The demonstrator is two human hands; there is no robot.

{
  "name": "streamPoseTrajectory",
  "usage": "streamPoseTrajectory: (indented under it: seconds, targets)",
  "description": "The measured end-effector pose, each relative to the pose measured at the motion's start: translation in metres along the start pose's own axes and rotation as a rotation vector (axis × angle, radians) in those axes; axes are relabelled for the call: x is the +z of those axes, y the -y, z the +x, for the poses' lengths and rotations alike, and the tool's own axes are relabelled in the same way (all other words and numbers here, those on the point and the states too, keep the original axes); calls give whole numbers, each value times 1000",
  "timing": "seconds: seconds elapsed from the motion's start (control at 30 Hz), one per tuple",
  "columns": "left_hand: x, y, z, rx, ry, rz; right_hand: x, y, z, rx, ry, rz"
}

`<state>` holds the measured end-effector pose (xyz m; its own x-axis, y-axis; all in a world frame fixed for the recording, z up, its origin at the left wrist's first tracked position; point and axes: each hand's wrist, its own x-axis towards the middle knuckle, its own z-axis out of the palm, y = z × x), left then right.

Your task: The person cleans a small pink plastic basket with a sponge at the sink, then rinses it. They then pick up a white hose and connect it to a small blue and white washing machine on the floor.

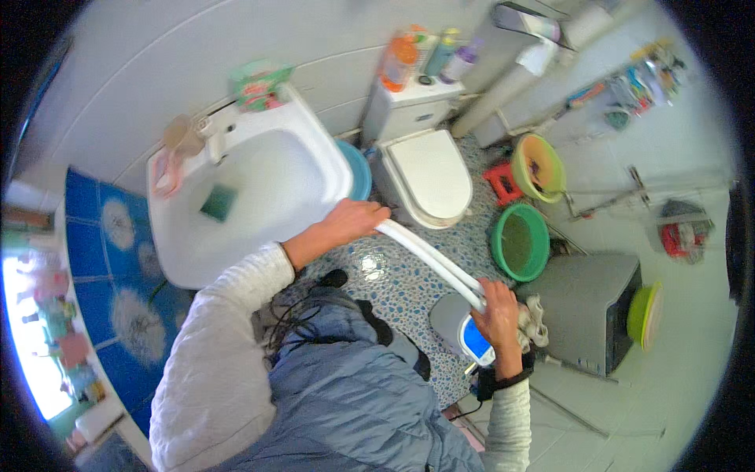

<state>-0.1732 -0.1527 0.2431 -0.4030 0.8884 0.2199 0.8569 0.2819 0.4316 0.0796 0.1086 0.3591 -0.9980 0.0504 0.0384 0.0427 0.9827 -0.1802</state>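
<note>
A long white doubled strip (431,259), its material unclear, stretches slantwise in front of me over the pebble-patterned floor. My left hand (354,221) closes round its upper left end, close to the front right corner of the washbasin (336,167). At the lower right end, my right hand (497,316) is closed on the strip. Just beneath that hand is a grey device with a blue screen (475,340). Cloudy water seems to stand in the basin, where a dark green square pad (219,202) lies.
A white toilet (431,177) with its lid down stands ahead, bottles (401,61) on its tank. To the right are a green basin (521,242), a yellow-green basin (541,167) on a red stool (502,185), and a grey cabinet-like box (586,303). A blue bucket (355,169) sits beside the washbasin.
</note>
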Motion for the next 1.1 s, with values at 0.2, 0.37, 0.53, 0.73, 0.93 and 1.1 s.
streamPoseTrajectory:
  seconds: [0.2, 0.37, 0.53, 0.73, 0.93, 1.1]
  targets:
    - [12, 15, -40, -68, -83, 3, 27, -5, 1, 92, 30, 17]
    - [37, 118, -113, -599, -314, -146, 27, -56, -30, 528, -65, 163]
    - [59, 229, -243, -1234, 85, 248, 34, -83, -87, 758, -204, 227]
    - [101, 239, -229, -930, 315, -60, 50, -86, -151, 919, -275, 339]
    - [64, 272, -274, -1290, 183, 369, 39, -93, -215, 1181, -251, 220]
    - [68, 263, -322, -1313, 324, 394, 43, -91, -267, 1185, -340, 252]
